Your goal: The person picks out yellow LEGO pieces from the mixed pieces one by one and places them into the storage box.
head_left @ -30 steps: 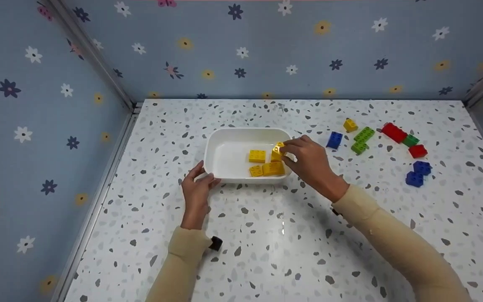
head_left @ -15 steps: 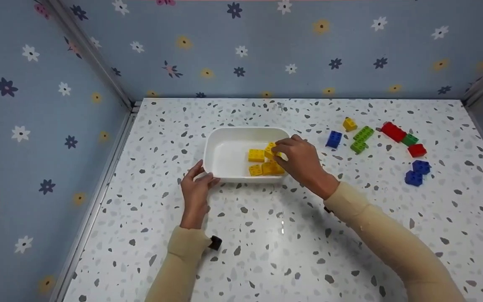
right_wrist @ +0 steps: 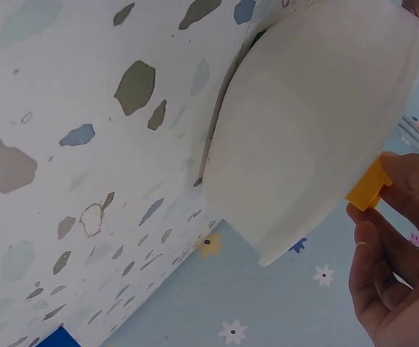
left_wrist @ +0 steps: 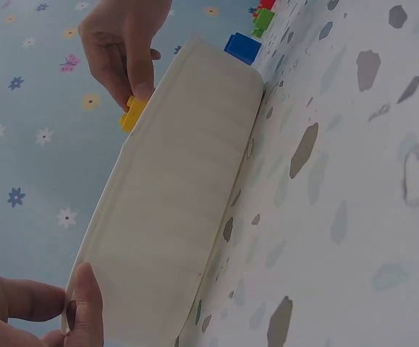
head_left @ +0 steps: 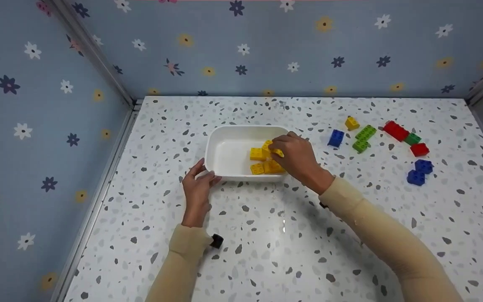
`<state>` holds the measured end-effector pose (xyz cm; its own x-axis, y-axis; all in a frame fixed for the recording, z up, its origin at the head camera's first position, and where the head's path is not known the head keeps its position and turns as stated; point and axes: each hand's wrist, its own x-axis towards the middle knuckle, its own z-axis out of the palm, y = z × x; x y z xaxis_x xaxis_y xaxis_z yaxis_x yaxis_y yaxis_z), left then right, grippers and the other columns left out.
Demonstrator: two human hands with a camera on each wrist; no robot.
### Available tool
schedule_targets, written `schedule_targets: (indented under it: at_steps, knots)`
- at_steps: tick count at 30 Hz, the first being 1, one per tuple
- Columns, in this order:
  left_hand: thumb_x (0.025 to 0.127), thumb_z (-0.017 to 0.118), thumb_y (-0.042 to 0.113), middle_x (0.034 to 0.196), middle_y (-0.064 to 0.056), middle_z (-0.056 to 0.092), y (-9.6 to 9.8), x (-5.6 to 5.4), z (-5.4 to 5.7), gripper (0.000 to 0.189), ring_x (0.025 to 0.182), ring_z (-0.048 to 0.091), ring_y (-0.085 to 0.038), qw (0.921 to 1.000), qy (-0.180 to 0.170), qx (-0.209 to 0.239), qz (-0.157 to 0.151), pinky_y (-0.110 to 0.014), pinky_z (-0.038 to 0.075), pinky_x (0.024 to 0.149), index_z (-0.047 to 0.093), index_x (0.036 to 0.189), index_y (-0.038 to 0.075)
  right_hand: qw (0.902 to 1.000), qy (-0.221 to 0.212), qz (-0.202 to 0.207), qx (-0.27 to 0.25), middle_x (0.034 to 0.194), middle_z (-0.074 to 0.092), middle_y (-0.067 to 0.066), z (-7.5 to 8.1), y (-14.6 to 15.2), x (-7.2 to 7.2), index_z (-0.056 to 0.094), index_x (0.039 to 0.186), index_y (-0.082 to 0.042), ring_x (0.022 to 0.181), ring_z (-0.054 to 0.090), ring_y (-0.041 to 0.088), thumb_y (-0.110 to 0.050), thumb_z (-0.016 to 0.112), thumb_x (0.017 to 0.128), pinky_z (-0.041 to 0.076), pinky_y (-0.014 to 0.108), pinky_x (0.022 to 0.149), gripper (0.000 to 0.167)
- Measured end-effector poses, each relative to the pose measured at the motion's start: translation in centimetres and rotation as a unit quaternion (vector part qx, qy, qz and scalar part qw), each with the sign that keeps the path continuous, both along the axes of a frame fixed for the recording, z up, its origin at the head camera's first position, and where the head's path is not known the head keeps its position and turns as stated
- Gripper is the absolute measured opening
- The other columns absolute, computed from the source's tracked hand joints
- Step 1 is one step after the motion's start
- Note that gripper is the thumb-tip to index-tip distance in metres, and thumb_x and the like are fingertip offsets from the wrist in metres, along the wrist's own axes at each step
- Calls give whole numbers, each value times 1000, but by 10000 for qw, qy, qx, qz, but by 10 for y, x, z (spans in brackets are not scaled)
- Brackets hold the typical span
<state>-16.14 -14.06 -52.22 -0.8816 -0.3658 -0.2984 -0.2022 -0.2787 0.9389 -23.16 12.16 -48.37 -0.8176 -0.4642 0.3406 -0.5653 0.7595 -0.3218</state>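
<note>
A white plastic tub [head_left: 229, 153] stands on the speckled table with several yellow toy bricks [head_left: 257, 169] in its right half. My left hand [head_left: 197, 191] grips the tub's near left corner, thumb on the rim, as the left wrist view also shows. Over the tub's right side, my right hand [head_left: 298, 157] pinches a yellow toy brick [right_wrist: 370, 182] between thumb and fingers. In the left wrist view this brick sits right at the rim, partly hidden by the tub wall. Seen from above, the fingers cover part of the brick and of the bricks below.
To the right lie a blue brick [head_left: 336, 138], a yellow brick [head_left: 352, 123], light green bricks [head_left: 365, 133], a long red brick [head_left: 396, 131], a dark green brick [head_left: 412, 139], a small red brick [head_left: 419, 149] and blue bricks [head_left: 416, 177]. Flowered walls [head_left: 266, 46] bound the table.
My right hand has moved a little left over the tub with the yellow brick in its fingers. My left hand has stayed on the tub's corner.
</note>
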Motion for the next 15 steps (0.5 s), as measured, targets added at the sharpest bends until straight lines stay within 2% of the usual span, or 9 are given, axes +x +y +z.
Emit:
schedule_targets:
  at_steps: [10,15]
  knots:
    - [99,59,-11,139,-22,49,1,0,1,56,111,67,-29,10000,-38,-26,-25,-26,65,91,51,154,0,9998,-131,115,42,112,80,11,0,-13,-6,85,108,-7,101,68,30,-12,84,92,66,43,86,17]
    - [99,59,-10,139,-21,51,0,0,1,57,108,67,-26,9999,-65,-87,-26,-25,65,91,51,154,1,9995,-126,269,92,111,80,10,0,-22,-6,85,106,-7,100,68,30,-11,85,91,65,44,84,15]
